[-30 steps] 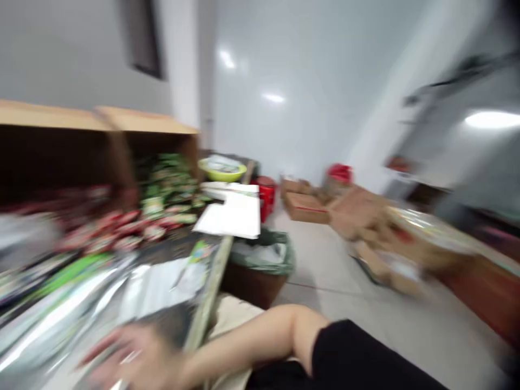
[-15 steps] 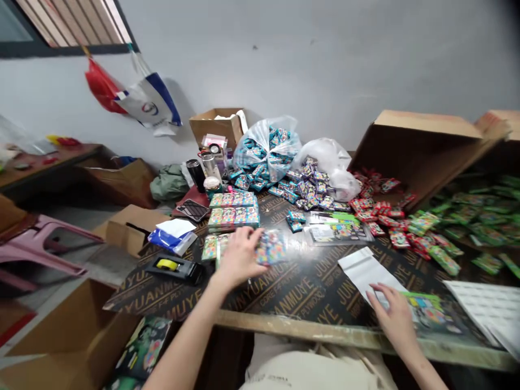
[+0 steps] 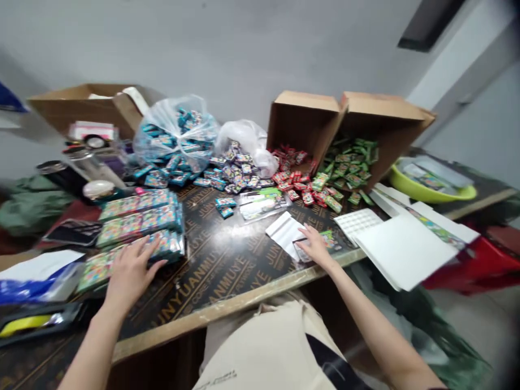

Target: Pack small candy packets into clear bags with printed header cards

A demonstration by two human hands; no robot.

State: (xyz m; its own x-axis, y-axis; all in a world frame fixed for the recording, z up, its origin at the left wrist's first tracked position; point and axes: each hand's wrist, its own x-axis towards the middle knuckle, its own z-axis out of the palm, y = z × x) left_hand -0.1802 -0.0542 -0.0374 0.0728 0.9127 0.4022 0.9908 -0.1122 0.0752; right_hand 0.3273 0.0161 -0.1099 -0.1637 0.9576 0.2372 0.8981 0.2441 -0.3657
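My left hand (image 3: pixel 132 273) rests on the front row of the stacked multicoloured packets (image 3: pixel 138 223), its fingers spread and the thumb apart. My right hand (image 3: pixel 314 246) lies near the front edge of the table with its fingers stretched out. It touches a white flat sleeve (image 3: pixel 284 230) and a dark printed packet (image 3: pixel 331 241), both partly covered by the fingers. Further back lies a clear printed bag (image 3: pixel 263 205), with a few loose blue sachets (image 3: pixel 225 206) beside it.
Behind are a plastic bag of blue sachets (image 3: pixel 179 135), purple sachets (image 3: pixel 239 169), and cartons spilling red sachets (image 3: pixel 292 173) and green sachets (image 3: pixel 349 162). White sheets (image 3: pixel 408 249) overhang the table at right. A tape dispenser (image 3: pixel 44 319) sits at left.
The view has swung right. My left hand has moved a packet left onto the front row and let go of it. My right hand stays by the white sleeve.
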